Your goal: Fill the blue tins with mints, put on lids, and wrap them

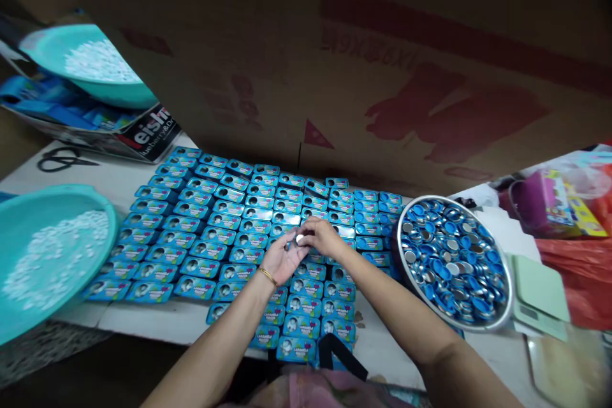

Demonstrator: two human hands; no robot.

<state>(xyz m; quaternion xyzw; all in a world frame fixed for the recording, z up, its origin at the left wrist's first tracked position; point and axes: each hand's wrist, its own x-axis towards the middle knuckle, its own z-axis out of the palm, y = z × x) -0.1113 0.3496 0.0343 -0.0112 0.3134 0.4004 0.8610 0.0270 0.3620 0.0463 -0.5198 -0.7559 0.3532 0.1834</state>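
Rows of small blue tins (201, 248) with round openings cover the middle of the white table. Above them my two hands meet. My left hand (284, 260) is palm up with its fingers partly curled, and one or more small caps seem to lie at its fingertips. My right hand (322, 237) pinches a small round silvery cap (299, 240) over the left fingers. To the right stands a round metal bowl (509, 293) heaped with blue and silver caps (452, 255).
A turquoise basin (108, 204) of white pieces sits at left, another basin (43, 44) on a carton (153, 134) behind it. Black scissors (67, 159) lie nearby. A large cardboard box (287, 64) walls the back. At right are a pale green scale (540, 287) and colourful bags (554, 204).
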